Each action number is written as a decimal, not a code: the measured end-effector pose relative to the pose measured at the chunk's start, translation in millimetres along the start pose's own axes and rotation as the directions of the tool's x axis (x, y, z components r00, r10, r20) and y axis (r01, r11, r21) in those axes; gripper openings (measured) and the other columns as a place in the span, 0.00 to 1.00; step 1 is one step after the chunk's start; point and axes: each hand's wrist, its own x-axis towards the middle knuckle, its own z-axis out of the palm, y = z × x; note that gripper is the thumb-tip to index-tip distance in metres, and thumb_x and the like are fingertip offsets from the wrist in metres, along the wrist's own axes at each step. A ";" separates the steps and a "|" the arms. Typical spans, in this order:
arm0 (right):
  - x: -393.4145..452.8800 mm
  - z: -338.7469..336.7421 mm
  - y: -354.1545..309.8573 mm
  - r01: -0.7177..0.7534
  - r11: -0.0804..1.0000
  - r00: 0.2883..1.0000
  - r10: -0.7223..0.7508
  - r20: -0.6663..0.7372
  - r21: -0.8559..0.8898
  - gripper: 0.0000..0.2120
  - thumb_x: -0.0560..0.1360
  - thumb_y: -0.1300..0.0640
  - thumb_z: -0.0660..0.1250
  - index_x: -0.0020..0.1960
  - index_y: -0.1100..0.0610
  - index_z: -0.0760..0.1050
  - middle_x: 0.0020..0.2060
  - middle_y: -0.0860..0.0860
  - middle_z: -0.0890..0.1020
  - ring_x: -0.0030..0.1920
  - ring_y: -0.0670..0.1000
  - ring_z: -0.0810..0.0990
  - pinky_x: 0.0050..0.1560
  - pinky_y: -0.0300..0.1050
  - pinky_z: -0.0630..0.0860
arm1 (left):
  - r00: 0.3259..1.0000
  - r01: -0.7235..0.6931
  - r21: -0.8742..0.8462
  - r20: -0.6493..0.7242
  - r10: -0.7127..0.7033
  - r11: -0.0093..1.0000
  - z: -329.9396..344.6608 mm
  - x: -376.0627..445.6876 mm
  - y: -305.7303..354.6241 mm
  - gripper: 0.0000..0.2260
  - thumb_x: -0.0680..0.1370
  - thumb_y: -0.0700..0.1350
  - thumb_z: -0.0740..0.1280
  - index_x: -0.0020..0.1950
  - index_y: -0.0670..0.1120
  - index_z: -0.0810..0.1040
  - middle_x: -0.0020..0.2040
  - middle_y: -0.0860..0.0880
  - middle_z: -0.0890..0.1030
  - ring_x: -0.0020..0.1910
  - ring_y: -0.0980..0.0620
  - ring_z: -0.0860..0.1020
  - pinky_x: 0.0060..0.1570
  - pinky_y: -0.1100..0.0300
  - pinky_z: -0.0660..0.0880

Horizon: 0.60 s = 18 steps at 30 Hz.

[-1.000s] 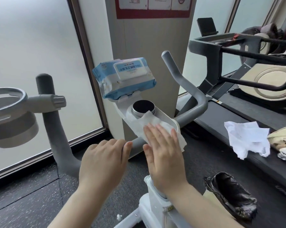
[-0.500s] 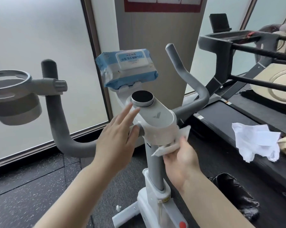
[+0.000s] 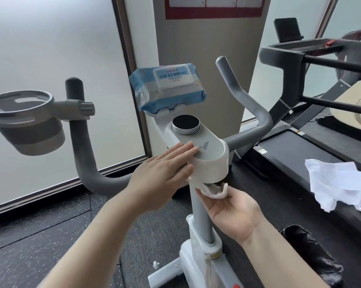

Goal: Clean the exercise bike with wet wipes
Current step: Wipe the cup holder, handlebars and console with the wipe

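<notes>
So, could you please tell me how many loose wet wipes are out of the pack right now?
2. One wipe is in the right hand, under the bike's console housing; a crumpled used wipe lies on the treadmill deck. Others may lie beyond the right edge.

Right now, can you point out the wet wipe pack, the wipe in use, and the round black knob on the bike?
wet wipe pack [image 3: 175,79]: head view, on its white flip lid.
wipe [image 3: 214,191]: head view, on the bunched part at the right hand's fingertips.
round black knob [image 3: 186,124]: head view, on its black top face.

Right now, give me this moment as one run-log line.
left hand flat on console | right hand holds wipe under console | wipes pack on holder
</notes>
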 end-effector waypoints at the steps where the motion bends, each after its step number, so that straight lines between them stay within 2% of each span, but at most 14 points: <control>1: 2.2 -2.5 -2.4 -0.011 0.999 1.000 0.011 -0.003 -0.038 0.21 0.81 0.58 0.51 0.60 0.71 0.74 0.56 0.67 0.79 0.48 0.66 0.82 0.51 0.60 0.77 | 1.000 0.003 -0.005 0.001 -0.003 1.000 -0.5 0.2 0.3 0.24 0.77 0.62 0.44 0.74 0.67 0.53 0.73 0.72 0.51 0.72 0.72 0.45 0.73 0.60 0.54; 5: 12.1 0.0 -4.3 -0.045 0.986 0.994 0.029 -0.101 -0.161 0.22 0.81 0.55 0.50 0.57 0.68 0.77 0.52 0.66 0.81 0.44 0.65 0.84 0.47 0.62 0.76 | 1.000 -0.003 0.020 -0.018 0.003 1.000 0.8 -0.5 0.9 0.24 0.77 0.62 0.44 0.74 0.66 0.53 0.74 0.71 0.52 0.73 0.71 0.46 0.74 0.61 0.52; 8: 5.5 -9.0 2.9 0.041 0.967 0.994 -0.065 -0.088 -0.251 0.24 0.81 0.52 0.52 0.51 0.67 0.81 0.53 0.64 0.82 0.48 0.61 0.84 0.48 0.58 0.77 | 1.000 -0.009 0.038 -0.016 0.009 0.999 1.8 -1.5 0.6 0.24 0.78 0.61 0.44 0.75 0.66 0.52 0.74 0.72 0.50 0.72 0.72 0.44 0.73 0.63 0.52; 10: -5.7 -23.0 -0.7 0.130 0.938 0.976 -0.177 -0.123 -0.320 0.24 0.82 0.51 0.53 0.54 0.67 0.80 0.54 0.62 0.82 0.50 0.57 0.83 0.49 0.54 0.79 | 1.000 -0.005 0.033 -0.006 0.005 0.999 0.9 -1.2 1.2 0.24 0.77 0.61 0.44 0.75 0.67 0.51 0.74 0.72 0.49 0.72 0.72 0.44 0.71 0.64 0.52; 12: -10.7 -32.3 -15.6 0.225 0.867 0.908 -0.352 -0.226 -0.445 0.21 0.82 0.50 0.53 0.57 0.64 0.78 0.51 0.60 0.83 0.47 0.55 0.84 0.50 0.51 0.81 | 1.000 0.003 0.023 -0.004 -0.003 1.000 0.3 -0.2 1.6 0.25 0.77 0.61 0.44 0.75 0.66 0.52 0.74 0.72 0.50 0.72 0.72 0.44 0.70 0.64 0.53; 14: -0.8 -33.8 -34.3 0.277 0.750 0.813 -0.516 -0.268 -0.601 0.19 0.83 0.50 0.52 0.53 0.58 0.79 0.53 0.59 0.82 0.50 0.56 0.82 0.57 0.50 0.77 | 1.000 0.012 0.026 -0.014 -0.012 1.000 1.1 1.1 2.9 0.23 0.78 0.62 0.45 0.75 0.66 0.53 0.74 0.71 0.51 0.72 0.72 0.45 0.70 0.63 0.54; 15: 7.2 -30.8 -39.1 0.284 0.689 0.815 -0.540 -0.210 -0.667 0.21 0.83 0.48 0.50 0.54 0.56 0.79 0.55 0.59 0.81 0.55 0.58 0.80 0.61 0.49 0.73 | 1.000 0.018 0.030 -0.020 -0.017 0.999 2.0 1.5 3.1 0.22 0.80 0.61 0.47 0.75 0.66 0.53 0.74 0.71 0.51 0.73 0.71 0.46 0.70 0.62 0.55; 16: 16.1 -25.7 -37.6 0.296 0.658 0.855 -0.506 -0.115 -0.692 0.23 0.83 0.46 0.47 0.59 0.54 0.78 0.58 0.59 0.80 0.59 0.57 0.78 0.63 0.46 0.70 | 0.999 0.024 0.034 -0.025 -0.023 0.999 3.3 1.5 3.4 0.21 0.81 0.60 0.48 0.75 0.66 0.54 0.74 0.71 0.52 0.73 0.72 0.46 0.70 0.62 0.55; 18: 35.7 -16.4 -23.3 0.319 0.705 0.923 -0.383 0.040 -0.634 0.27 0.83 0.43 0.42 0.69 0.55 0.71 0.59 0.53 0.80 0.62 0.51 0.76 0.65 0.44 0.68 | 0.999 0.030 0.047 -0.035 -0.029 0.998 5.0 1.0 3.6 0.20 0.82 0.58 0.50 0.75 0.66 0.54 0.74 0.71 0.52 0.72 0.72 0.46 0.69 0.62 0.55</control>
